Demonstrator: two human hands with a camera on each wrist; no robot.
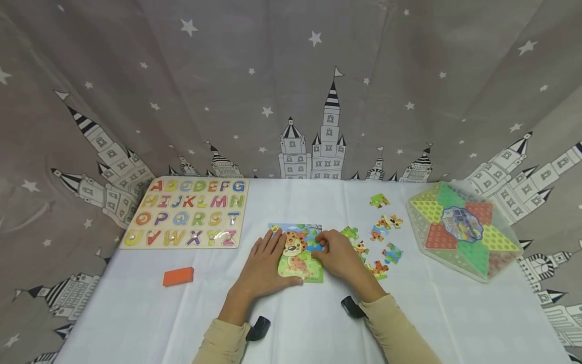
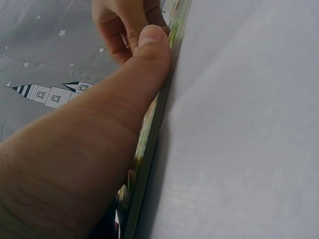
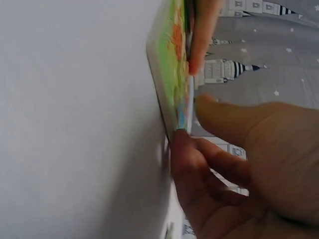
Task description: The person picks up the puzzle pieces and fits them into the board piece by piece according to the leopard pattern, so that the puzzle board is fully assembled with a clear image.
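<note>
A jigsaw puzzle (image 1: pixel 297 265) with a spotted cartoon animal on green and blue lies on the table in front of me. My left hand (image 1: pixel 265 265) rests on its left side, fingers stretched out and thumb along the near edge; the left wrist view shows that thumb (image 2: pixel 155 42) by the board's rim. At the puzzle's right edge, my right hand (image 1: pixel 340 255) pinches a blue puzzle piece (image 1: pixel 314 245) with curled fingers. The right wrist view has its fingertips (image 3: pixel 183 142) right at the board's edge; the fingers partly hide the piece.
Loose puzzle pieces (image 1: pixel 392 253) lie scattered right of the puzzle, some partly behind my right hand. A wooden alphabet board (image 1: pixel 182 241) is at the back left, with an orange block (image 1: pixel 178 276) nearer me. A hexagonal game box (image 1: pixel 461 225) sits at the right.
</note>
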